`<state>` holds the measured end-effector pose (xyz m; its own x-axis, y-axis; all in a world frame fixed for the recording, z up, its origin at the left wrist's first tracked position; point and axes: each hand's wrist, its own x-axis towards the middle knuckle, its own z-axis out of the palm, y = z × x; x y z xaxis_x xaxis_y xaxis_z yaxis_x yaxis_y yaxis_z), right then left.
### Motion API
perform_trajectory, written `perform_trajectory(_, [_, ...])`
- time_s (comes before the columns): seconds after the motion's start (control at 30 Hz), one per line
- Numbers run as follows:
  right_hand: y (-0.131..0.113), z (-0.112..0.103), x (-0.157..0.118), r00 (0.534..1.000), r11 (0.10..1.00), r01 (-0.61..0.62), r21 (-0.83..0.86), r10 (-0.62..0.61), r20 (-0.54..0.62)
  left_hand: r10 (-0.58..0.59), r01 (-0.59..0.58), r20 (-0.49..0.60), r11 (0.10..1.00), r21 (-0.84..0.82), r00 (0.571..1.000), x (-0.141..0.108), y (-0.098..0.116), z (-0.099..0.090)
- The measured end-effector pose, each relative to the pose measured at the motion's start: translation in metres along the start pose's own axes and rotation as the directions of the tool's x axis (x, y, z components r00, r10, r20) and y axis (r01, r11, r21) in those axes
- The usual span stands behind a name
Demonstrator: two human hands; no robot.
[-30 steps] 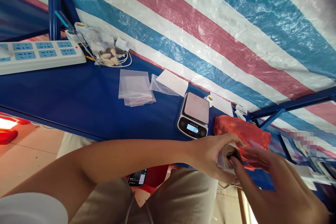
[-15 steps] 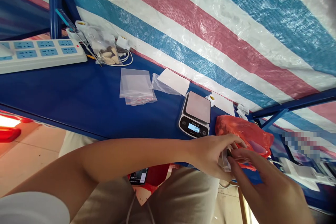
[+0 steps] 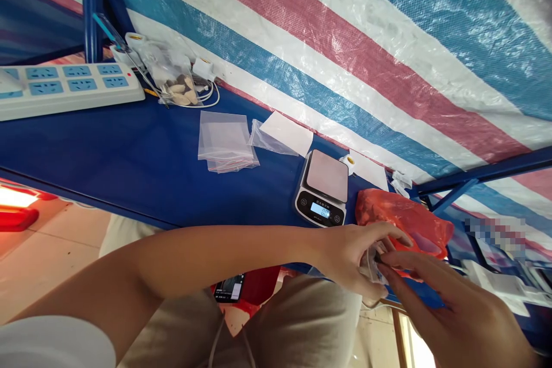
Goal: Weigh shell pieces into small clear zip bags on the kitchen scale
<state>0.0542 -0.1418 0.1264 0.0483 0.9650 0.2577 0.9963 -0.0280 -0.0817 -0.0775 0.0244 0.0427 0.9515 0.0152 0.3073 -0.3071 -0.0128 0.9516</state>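
I've got my left hand (image 3: 349, 259) gripping the small clear bag (image 3: 371, 261), right hand (image 3: 448, 310) pinching its mouth, scale (image 3: 322, 188) bare, weighing undone.

right hand (image 3: 457, 316) — fingers closed in | small bag (image 3: 371, 264) — now pinched

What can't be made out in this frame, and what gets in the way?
- Head view: what the small clear bag holds; the left hand and the right hand cover it.
- Head view: the reading on the scale; its digits are too small.
- Head view: the contents of the red plastic bag; the plastic is opaque.
- Head view: the patch at the right edge; it is pixelated.
- Head view: the power strip; the left edge cuts it off.
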Motion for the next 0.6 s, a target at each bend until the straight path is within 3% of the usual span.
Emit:
perform_trajectory(0.23, [-0.0016,0.0006,-0.0071,0.982,0.998,-0.017,0.054,0.007,0.191,0.031,-0.032,0.014,0.999,0.012,0.999,0.0014,-0.0086,0.0031])
perform_trajectory(0.43, [-0.0011,0.006,-0.0056,0.972,0.996,0.047,0.074,-0.063,0.227,0.025,-0.025,0.005,0.999,-0.035,1.0,0.0012,-0.0099,0.0028])
perform_trajectory(0.6, [0.0031,0.0027,-0.0091,0.985,0.997,-0.001,0.072,-0.012,0.172,0.012,-0.012,0.014,0.999,0.031,1.0,0.0009,-0.0056,-0.002])
